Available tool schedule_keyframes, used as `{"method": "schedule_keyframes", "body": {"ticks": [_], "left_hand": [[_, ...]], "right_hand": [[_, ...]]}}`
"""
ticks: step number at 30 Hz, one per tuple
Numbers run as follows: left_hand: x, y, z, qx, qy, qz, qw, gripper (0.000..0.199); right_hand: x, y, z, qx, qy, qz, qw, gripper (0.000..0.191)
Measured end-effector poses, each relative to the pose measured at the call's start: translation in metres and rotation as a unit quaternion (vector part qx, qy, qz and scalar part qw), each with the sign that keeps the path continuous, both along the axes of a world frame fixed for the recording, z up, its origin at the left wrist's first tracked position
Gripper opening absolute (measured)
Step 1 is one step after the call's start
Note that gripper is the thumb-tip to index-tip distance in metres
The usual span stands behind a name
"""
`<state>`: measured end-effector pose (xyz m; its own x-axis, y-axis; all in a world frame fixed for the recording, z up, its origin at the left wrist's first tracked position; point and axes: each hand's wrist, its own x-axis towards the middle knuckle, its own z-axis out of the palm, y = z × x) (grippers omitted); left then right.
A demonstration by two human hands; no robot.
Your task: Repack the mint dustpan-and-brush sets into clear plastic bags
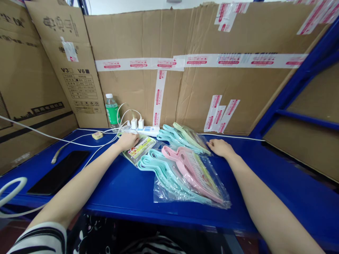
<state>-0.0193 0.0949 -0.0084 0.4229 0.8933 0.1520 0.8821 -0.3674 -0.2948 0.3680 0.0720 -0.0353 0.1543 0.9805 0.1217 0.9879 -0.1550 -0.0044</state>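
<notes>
My left hand (128,141) is curled closed on the upper part of a flat package with a yellow printed label (141,146); whether its fingers grip it is hard to see. My right hand (219,147) rests with fingers curled on the blue table, by the right end of the rear bag of light blue and green plastic items (176,138). What its fingertips hold, if anything, is hidden. Between my forearms, nearer the front edge, lies a clear bag with pink and turquoise looped plastic items (185,169).
A power strip (150,131) with chargers and white cables sits at the back beside a green-labelled bottle (112,110). A black tablet-like slab (58,173) lies left on the blue table (119,190). Cardboard walls (132,38) and a blue metal frame (299,83) enclose it.
</notes>
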Motion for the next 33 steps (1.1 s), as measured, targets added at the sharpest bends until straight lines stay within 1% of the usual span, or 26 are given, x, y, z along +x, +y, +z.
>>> {"method": "schedule_keyframes", "body": {"ticks": [3, 5, 8, 13, 18, 23, 28, 33], "left_hand": [[-0.001, 0.001, -0.002, 0.000, -0.005, -0.001, 1.000, 0.036], [-0.001, 0.002, -0.004, 0.002, -0.010, 0.000, 1.000, 0.036], [-0.001, 0.002, -0.005, 0.002, -0.015, 0.000, 1.000, 0.037], [0.000, 0.002, -0.004, -0.002, -0.014, -0.001, 1.000, 0.037], [0.001, 0.001, -0.004, -0.002, -0.015, -0.004, 1.000, 0.037], [0.000, 0.001, -0.006, 0.000, -0.021, -0.008, 1.000, 0.038], [0.001, 0.001, -0.006, -0.001, -0.024, -0.009, 1.000, 0.039], [0.001, 0.000, -0.005, -0.002, -0.023, -0.006, 1.000, 0.037]], "right_hand": [[0.000, 0.002, -0.002, 0.000, -0.002, 0.011, 1.000, 0.032], [-0.001, 0.002, 0.000, 0.003, -0.004, 0.018, 1.000, 0.030], [-0.007, -0.001, 0.007, 0.005, -0.007, 0.020, 1.000, 0.026], [-0.019, -0.009, 0.020, 0.008, -0.013, 0.022, 1.000, 0.028], [-0.029, -0.014, 0.028, 0.008, -0.013, 0.047, 0.999, 0.037], [-0.034, -0.009, 0.027, -0.003, -0.014, 0.066, 0.998, 0.040], [-0.032, -0.006, 0.024, -0.024, -0.016, 0.067, 0.997, 0.041], [-0.031, -0.008, 0.025, -0.031, -0.013, 0.075, 0.997, 0.037]]}}
